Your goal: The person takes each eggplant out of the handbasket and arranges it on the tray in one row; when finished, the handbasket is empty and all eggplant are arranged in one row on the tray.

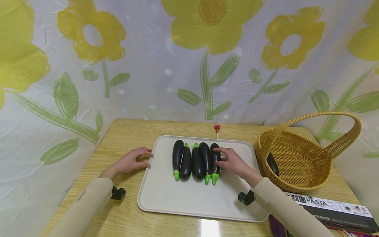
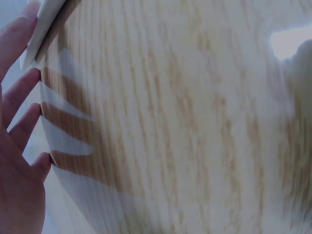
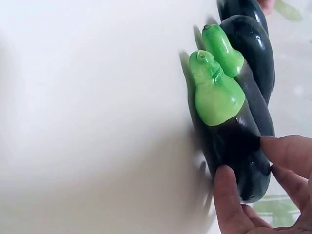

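Several dark purple eggplants (image 1: 185,163) with green stem ends lie side by side on a white tray (image 1: 174,200). My right hand (image 1: 234,163) grips the rightmost eggplant (image 1: 215,169), which rests on the tray with its green end toward me. In the right wrist view, thumb and fingers lie on both sides of that eggplant (image 3: 239,151). My left hand (image 1: 131,161) touches the tray's left edge with its fingertips, the fingers spread. In the left wrist view those fingers (image 2: 22,92) reach along the table beside the tray rim (image 2: 44,24).
A wicker basket (image 1: 305,164) with a tall handle stands right of the tray, one eggplant (image 1: 272,164) inside it. Pasta packaging (image 1: 334,210) lies at the front right. A red lollipop (image 1: 217,127) is behind the tray. A flowered curtain (image 1: 142,82) hangs behind the wooden table (image 1: 130,135).
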The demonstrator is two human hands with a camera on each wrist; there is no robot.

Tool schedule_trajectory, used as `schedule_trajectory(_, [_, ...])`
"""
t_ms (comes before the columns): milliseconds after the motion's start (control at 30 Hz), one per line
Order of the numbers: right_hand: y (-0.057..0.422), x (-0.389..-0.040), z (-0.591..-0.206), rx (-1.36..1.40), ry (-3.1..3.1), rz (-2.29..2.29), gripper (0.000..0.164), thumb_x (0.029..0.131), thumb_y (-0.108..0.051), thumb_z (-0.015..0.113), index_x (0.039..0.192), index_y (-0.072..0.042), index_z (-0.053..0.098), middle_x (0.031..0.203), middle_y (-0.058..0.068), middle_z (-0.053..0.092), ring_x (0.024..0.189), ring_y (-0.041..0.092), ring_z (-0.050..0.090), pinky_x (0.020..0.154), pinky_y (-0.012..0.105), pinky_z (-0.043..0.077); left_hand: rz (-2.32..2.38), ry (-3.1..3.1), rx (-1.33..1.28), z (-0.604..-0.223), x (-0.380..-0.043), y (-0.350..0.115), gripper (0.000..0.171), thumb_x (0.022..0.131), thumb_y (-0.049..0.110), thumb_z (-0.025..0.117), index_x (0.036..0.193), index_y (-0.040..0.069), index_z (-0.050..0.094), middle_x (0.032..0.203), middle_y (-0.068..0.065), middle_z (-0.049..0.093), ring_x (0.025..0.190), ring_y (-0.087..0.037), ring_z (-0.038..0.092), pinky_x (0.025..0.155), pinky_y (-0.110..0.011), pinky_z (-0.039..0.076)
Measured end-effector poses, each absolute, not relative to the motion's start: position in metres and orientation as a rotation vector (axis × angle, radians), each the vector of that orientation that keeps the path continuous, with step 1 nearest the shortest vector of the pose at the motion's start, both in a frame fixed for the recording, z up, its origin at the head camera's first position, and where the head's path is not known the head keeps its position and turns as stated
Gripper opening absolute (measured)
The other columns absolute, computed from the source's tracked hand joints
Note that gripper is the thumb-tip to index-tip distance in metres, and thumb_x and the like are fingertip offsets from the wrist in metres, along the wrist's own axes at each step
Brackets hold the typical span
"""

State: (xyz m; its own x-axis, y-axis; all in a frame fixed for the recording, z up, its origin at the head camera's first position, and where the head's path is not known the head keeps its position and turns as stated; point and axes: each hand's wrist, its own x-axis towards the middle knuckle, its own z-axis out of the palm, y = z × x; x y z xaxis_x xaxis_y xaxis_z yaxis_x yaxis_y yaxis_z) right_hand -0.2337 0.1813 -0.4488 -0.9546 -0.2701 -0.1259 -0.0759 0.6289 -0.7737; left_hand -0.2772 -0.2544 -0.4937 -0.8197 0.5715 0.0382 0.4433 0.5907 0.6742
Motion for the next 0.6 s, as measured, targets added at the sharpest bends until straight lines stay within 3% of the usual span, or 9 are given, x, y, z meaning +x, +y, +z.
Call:
schedule_trajectory(400, [0.1823,-0.2343,-0.4534,-0.337,2.589,-1.315,0.050,0.089,-0.001,0.069,0.136,-0.002,0.053,0.128,0.032,0.042,0.092,0.024,0.068,0.070,0.027,0.053,1.041,2.630,0.843,-0.4921,-0.2764,-0.2551,0.037,0.089,0.031,0.073,0.121,0.014,0.066,0.142,-0.020,0.049,0.139,-0.047,0.028,0.112,-0.063,0.020])
schedule_trajectory(600, [0.1829,-0.2358,-0.4557,-0.394,2.586,-1.342,0.048,0.089,-0.001,0.069,0.134,0.002,0.053,0.128,0.031,0.049,0.091,0.025,0.070,0.068,0.026,0.054,1.041,2.628,0.839,-0.4922,-0.2760,-0.2554,0.037,0.089,0.031,0.073,0.121,0.014,0.066,0.142,-0.020,0.049,0.139,-0.047,0.028,0.112,-0.063,0.020])
